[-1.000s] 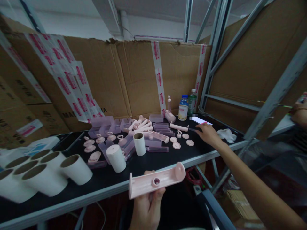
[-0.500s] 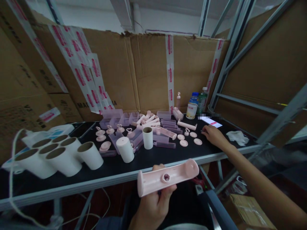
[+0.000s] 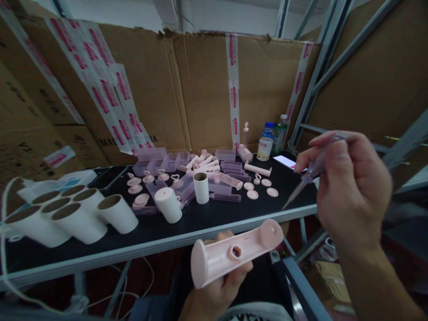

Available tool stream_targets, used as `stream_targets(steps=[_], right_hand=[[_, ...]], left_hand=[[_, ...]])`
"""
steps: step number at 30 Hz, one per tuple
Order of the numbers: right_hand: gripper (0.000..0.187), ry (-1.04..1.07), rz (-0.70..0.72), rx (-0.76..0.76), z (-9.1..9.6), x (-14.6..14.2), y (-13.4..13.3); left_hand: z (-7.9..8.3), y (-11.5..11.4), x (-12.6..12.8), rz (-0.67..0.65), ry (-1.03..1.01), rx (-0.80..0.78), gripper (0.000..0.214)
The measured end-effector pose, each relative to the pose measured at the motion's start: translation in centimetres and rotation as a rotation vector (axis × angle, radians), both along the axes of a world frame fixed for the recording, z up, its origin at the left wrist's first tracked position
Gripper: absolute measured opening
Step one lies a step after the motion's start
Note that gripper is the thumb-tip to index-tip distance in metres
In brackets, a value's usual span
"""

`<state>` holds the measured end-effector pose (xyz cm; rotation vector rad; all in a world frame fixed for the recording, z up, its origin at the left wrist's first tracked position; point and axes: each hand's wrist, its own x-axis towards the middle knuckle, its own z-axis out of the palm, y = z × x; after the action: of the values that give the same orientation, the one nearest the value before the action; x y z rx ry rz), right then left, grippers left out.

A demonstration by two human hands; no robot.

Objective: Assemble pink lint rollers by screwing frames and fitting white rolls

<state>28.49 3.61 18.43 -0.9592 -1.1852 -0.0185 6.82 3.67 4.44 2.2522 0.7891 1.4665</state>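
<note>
So, L hand (image 3: 216,292) gripping pink holder (image 3: 250,249), bottom ctr of frame; R hand (image 3: 354,183), mid-right, fingers wrapped round clear-handled screwdriver (image 3: 314,167); wht tubes (image 3: 82,225) lower left.

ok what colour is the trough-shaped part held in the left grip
Pale pink; the trough-shaped part shows best in the head view.

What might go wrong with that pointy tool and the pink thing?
The thin-tipped tool in the right hand might slip and poke the left hand, which is wrapped under the pink piece. The pink piece could also drop: it is held in front of the table, not over it.
</note>
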Motion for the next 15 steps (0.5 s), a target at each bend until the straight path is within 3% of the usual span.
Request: stream_targets(steps=[2,4,9,12,15], right_hand=[[0.011,0.062,-0.007,0.121,0.3,-1.5,-1.2],[0.010,0.067,0.071,0.077,-0.3,-1.3,-1.6],[0.024,-0.293,0.516,-0.509,-4.4,1.1,-1.6],[0.036,-0.269,0.692,-0.705,-6.9,1.2,-2.0],[0.041,-0.232,0.760,-0.766,-7.8,0.5,-2.4]], left_hand=[[-0.4,0.1,0.1,0.008,-0.029,-0.053,0.040],[-0.5,0.1,0.1,-0.011,-0.095,-0.077,0.034],[-0.2,0.2,-0.1,0.023,-0.153,-0.081,0.027],[-0.6,0.3,0.0,0.033,-0.160,-0.131,0.027],[-1.1,0.6,0.4,0.042,-0.189,-0.220,0.029]])
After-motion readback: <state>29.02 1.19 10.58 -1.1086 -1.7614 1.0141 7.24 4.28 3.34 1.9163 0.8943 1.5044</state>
